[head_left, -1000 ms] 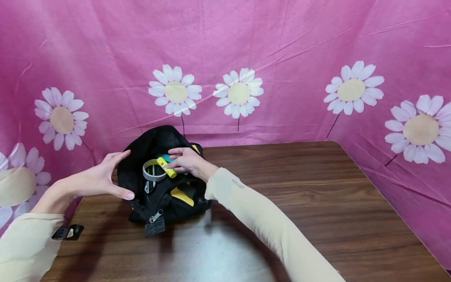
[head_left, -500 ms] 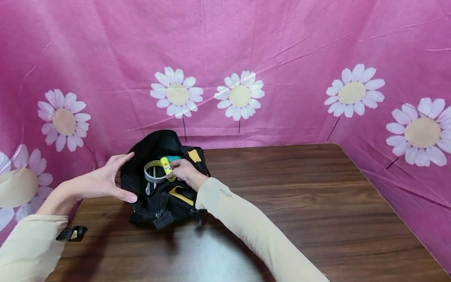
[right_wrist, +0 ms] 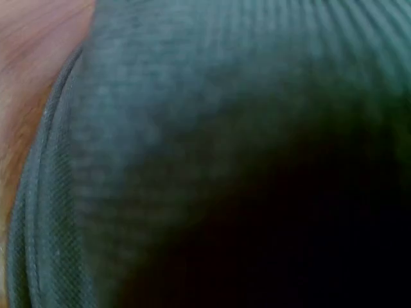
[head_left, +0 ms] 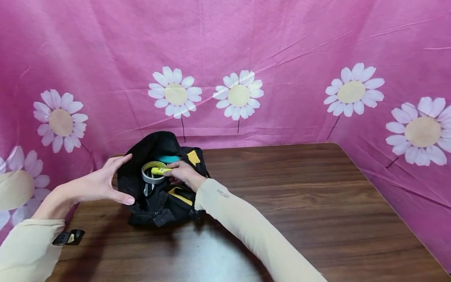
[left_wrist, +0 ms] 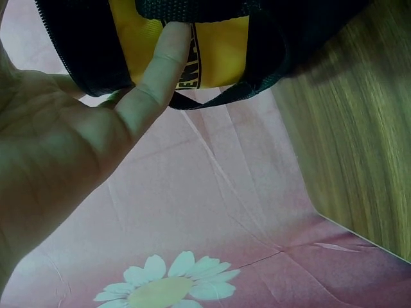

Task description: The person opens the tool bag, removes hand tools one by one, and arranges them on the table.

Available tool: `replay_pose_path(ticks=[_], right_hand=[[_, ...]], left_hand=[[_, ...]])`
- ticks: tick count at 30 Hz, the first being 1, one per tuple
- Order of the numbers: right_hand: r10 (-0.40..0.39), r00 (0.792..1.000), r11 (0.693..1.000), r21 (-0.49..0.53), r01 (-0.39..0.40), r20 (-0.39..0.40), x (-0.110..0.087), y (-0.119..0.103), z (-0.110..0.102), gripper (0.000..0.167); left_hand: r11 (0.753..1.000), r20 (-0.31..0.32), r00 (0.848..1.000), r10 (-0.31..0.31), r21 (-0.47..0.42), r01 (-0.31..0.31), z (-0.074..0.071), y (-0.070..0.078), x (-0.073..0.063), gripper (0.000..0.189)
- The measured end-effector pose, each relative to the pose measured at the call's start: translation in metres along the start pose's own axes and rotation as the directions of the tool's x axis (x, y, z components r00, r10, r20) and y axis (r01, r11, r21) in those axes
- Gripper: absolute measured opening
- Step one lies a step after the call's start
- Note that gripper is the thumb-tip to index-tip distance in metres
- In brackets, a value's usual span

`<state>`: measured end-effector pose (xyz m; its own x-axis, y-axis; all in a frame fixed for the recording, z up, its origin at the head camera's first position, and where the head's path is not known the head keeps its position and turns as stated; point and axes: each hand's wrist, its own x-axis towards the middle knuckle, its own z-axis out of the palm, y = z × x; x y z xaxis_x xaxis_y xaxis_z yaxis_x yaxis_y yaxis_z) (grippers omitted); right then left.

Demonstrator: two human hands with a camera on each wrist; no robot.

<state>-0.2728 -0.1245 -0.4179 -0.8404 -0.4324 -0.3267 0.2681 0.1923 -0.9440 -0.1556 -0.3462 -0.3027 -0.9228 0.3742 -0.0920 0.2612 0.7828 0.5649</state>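
A black and yellow bag [head_left: 142, 213] stands with its mouth open at the left of the table. My right hand [head_left: 184, 174] reaches into that mouth and pinches a yellow glue stick [head_left: 159, 171], which lies nearly level over a roll of grey tape [head_left: 153, 180]. Part of the right fingers is hidden. Along the bag's left side, my left hand [head_left: 100, 182] is spread wide, thumb toward the front rim. In the left wrist view a straight finger [left_wrist: 154, 74] touches the yellow panel [left_wrist: 221, 51] below a webbing strap. Blurred dark fabric [right_wrist: 160, 128] fills most of the right wrist view.
Inside the bag, a teal item [head_left: 168, 159] sits behind the tape and a metallic piece [head_left: 148, 190] shows below it. The wooden table [head_left: 299, 196] extends to the right. A pink cloth [head_left: 282, 39] with daisies hangs around the back and sides.
My right hand has gone lower into the bag, and the glue stick has turned from slanted to nearly level over the tape. The bag's front flap has shifted. The left hand keeps its place.
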Motion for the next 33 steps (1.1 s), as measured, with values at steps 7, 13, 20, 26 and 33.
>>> replay_pose_path(ticks=[7,13,20,26,33], right_hand=[[0.008,0.999,1.0,-0.015,-0.007,0.036,-0.002,-0.001,-0.003,0.03],[0.044,0.996,0.995,0.089,-0.051,0.076,0.0,-0.004,-0.006,0.025],[0.051,0.991,0.979,0.189,-0.074,0.121,0.001,-0.008,-0.008,0.023],[0.067,0.99,0.963,0.252,-0.097,0.127,0.0,-0.011,-0.008,0.029],[0.075,0.986,0.911,0.391,-0.129,0.151,-0.001,-0.015,-0.008,0.026]], left_hand=[[1.0,0.001,1.0,-0.004,-0.001,0.004,0.0,0.002,-0.002,0.122],[1.0,0.009,1.0,-0.001,0.001,0.001,0.0,0.001,-0.001,0.122],[1.0,0.008,1.0,0.011,0.013,-0.011,0.0,0.0,0.0,0.122],[1.0,0.023,1.0,0.0,0.007,0.0,0.0,0.001,0.0,0.124],[1.0,0.039,0.999,-0.006,-0.01,0.007,0.0,0.001,-0.001,0.128]])
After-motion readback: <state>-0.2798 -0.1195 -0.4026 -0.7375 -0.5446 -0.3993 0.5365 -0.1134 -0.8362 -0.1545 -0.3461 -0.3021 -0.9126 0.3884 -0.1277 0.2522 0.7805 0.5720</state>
